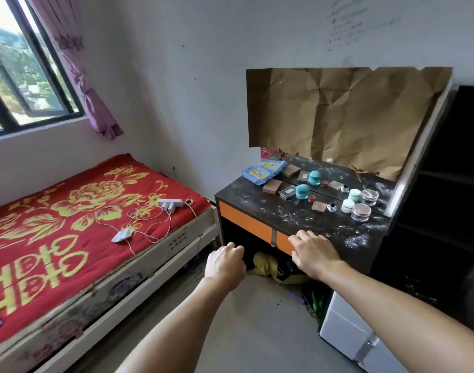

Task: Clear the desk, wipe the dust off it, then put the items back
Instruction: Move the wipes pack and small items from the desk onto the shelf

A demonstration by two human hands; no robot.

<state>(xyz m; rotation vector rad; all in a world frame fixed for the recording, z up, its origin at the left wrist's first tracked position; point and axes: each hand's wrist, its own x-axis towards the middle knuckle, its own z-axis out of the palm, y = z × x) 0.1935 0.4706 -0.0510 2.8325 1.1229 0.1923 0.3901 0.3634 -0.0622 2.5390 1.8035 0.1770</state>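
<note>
A dark desk point(257, 203) with an orange drawer front point(246, 218) stands against the wall, its top speckled with white dust. On it lie a blue packet point(260, 173), a brown box point(272, 186), a teal jar point(302, 190), a mint jar point(347, 205), a clear round container point(361, 212) and other small cosmetics. A mirror strip behind them doubles the items. My right hand point(314, 250) rests with spread fingers on the desk's front edge over the drawer. In front of the open space under the desk hangs my left hand point(225, 261), fingers curled, holding nothing.
A bed with a red patterned cover point(69, 224) stands at the left, carrying a white power strip point(170, 203) and cables. Crumpled brown paper point(351, 114) covers the mirror. A yellow cloth point(265, 263) lies under the desk. A white cabinet point(349, 335) sits at the lower right.
</note>
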